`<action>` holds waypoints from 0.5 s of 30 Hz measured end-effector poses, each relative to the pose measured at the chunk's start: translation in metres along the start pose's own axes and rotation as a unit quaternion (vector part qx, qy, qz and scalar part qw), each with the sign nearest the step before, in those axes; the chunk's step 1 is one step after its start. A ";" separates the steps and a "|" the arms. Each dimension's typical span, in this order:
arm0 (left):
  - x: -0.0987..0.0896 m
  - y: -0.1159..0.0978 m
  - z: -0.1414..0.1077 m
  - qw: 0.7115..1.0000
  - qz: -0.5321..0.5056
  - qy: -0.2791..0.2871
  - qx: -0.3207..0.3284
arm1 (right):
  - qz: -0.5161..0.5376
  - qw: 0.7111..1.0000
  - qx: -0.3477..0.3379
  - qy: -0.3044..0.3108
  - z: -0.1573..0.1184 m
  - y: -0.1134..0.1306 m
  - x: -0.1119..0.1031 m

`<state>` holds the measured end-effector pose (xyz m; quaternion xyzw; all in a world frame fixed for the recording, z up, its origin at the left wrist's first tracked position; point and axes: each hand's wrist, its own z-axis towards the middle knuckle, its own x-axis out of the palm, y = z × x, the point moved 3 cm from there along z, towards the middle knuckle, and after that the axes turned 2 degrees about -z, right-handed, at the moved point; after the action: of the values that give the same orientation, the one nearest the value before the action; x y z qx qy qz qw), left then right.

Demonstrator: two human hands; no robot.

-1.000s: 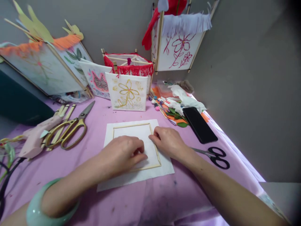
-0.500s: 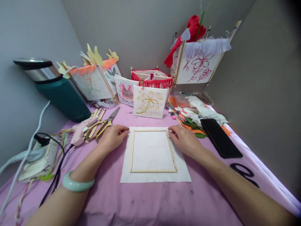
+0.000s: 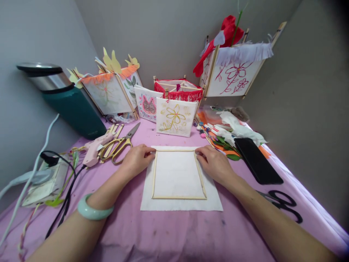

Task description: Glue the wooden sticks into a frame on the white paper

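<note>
A white sheet (image 3: 180, 205) lies on the cloth in front of me, with a square frame of thin wooden sticks (image 3: 178, 198) on it. The sheet sticks out past the frame, most widely at the bottom and sides. My left hand (image 3: 138, 160) pinches the sheet's upper left corner, fingertips against the frame's corner. At the upper right corner, my right hand (image 3: 214, 162) has thumb and fingers closed on the sheet's edge beside the frame. Both hands partly hide the corners. A pale green bangle (image 3: 94, 209) circles my left wrist.
Left are gold-handled scissors (image 3: 120, 145), a pink glue gun (image 3: 94, 149), a power strip (image 3: 45, 182) and a teal bottle (image 3: 73, 109). Painted lanterns (image 3: 177, 116) stand behind. A phone (image 3: 257, 160), black-handled scissors (image 3: 285, 203) and craft scraps (image 3: 229, 127) lie right.
My left hand has moved slightly right, from the sheet's outer corner to the frame's corner. My right hand stays at the upper right corner. The view has shifted a little.
</note>
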<state>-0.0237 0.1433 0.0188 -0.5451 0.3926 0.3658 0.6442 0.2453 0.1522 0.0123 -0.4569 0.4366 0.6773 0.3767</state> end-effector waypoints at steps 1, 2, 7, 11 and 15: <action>0.000 -0.001 0.000 1.000 0.000 0.001 -0.003 | -0.001 1.000 -0.001 -0.001 0.000 0.000 0.000; -0.001 -0.001 0.000 1.000 0.000 0.002 -0.005 | -0.002 1.000 -0.003 -0.002 0.000 0.000 0.000; -0.002 -0.003 0.000 1.000 -0.008 0.001 0.000 | -0.007 1.000 -0.008 -0.009 -0.001 0.000 0.001; -0.003 -0.004 -0.001 1.000 -0.006 0.002 0.000 | 0.000 1.000 -0.021 -0.013 0.000 -0.003 0.003; -0.003 -0.003 -0.002 1.000 -0.006 0.001 0.001 | 0.012 0.999 -0.030 -0.016 0.001 -0.006 0.005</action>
<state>-0.0223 0.1411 0.0227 -0.5475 0.3903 0.3605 0.6465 0.2487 0.1551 0.0065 -0.4518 0.4158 0.7016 0.3616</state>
